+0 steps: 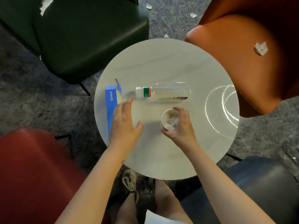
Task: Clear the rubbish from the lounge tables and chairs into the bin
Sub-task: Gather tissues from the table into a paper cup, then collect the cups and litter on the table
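Round and pale, the lounge table stands among four chairs on grey carpet, and most of the rubbish on it lies within reach. A clear plastic bottle lies on its side across the middle, neck pointing toward a blue carton at the table's left edge. Being round and lying flat, the bottle will probably roll from a glancing touch, possibly toward the clear glass dish at the right rim; I cannot tell whether it is capped, so any liquid left inside might leak. The paper cup holds crumpled white scraps that could fall out if it tilts while carried. The left hand hovers palm down, fingers straight and spread, gripping nothing, its forefinger near the bottle's neck. The right hand wraps its fingers and thumb round the cup, holding it upright above the tabletop. More paper scraps lie on the green chair, the orange chair and the carpet. No bin is in view.
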Motion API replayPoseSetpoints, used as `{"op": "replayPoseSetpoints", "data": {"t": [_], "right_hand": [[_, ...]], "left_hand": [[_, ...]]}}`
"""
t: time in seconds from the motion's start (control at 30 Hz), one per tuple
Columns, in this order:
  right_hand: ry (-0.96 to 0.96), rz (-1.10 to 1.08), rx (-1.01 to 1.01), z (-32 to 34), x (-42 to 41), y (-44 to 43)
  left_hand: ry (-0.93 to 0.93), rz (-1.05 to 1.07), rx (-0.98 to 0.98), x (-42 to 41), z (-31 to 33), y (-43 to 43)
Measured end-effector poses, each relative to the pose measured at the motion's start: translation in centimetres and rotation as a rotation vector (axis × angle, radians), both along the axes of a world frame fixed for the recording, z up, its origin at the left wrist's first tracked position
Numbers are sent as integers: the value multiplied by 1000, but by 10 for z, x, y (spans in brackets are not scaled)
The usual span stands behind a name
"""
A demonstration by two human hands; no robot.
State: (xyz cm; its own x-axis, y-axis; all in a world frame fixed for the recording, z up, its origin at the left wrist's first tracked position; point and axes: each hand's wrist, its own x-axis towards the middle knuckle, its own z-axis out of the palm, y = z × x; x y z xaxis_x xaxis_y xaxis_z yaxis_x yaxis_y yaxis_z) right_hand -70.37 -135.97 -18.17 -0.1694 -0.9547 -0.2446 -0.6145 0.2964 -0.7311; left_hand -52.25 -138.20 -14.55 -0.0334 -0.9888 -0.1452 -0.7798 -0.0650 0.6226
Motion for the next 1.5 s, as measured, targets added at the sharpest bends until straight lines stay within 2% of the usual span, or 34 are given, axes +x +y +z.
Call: {"op": "replayPoseSetpoints", "data": {"t": [0.1, 0.27, 0.47, 0.53, 0.63, 0.7, 0.87, 0.97, 1.03, 1.2, 1.3, 1.5], "right_hand": [[84, 71, 30, -15, 4, -11], [209, 157, 42, -26, 6, -18], [143, 61, -269, 2, -23, -57], [273, 155, -170, 2, -42, -90], [491, 445, 13, -13, -56, -122], [561, 560, 58, -27, -56, -131], [578, 499, 50, -48, -53, -132], [513, 399, 7, -48, -58, -124], [396, 267, -28, -41, -66, -118], [-156, -123, -132, -22, -78, -88], [-221, -201, -161, -29, -81, -61], [-309, -293, -68, -52, -75, -25]], "left_hand": [[-95, 141, -44, 13, -4, -3], [-192, 233, 113, 18, -15, -5], [-167, 322, 199, 13, -20, -9], [-151, 336, 225, 14, -22, -11], [-110, 349, 259, 11, -24, -12], [-109, 355, 275, 6, -26, -12], [-109, 333, 274, -6, -30, -14], [-95, 301, 259, -14, -31, -16], [-94, 272, 275, -21, -30, -16], [-64, 187, 324, -36, -22, -17], [-46, 164, 325, -42, -16, -16], [-15, 133, 307, -46, -17, -12]]}}
